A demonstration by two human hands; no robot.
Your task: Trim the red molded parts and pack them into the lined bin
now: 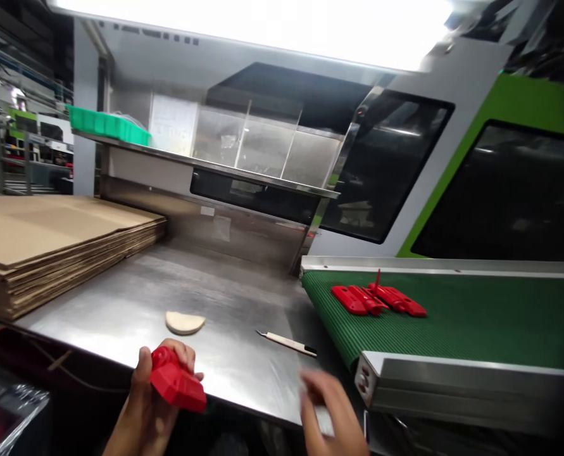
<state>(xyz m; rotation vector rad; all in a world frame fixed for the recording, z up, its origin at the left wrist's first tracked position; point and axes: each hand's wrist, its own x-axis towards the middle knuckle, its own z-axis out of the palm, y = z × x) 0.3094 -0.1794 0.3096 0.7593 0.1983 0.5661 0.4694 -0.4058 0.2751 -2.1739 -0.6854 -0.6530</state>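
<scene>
Two hands at the near edge of a steel bench, one holding a red plastic part.

The left hand [151, 396] grips a red moulded part [177, 383] over the near edge of the steel table [134, 297]. The right hand [332, 411], blurred, hovers open just right of it. Farther on the table lie a pale flat pad [185, 322] and a slim knife [287, 342]. More red parts [376, 299] rest on the green conveyor belt [476, 323] at right. Stacked cardboard sheets [49, 247] sit at far left.

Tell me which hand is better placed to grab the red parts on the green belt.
Right, probably. The right hand looks empty, though blurred, and is on the belt side, nearer the red parts on the green belt. The left hand already grips a red part.
</scene>
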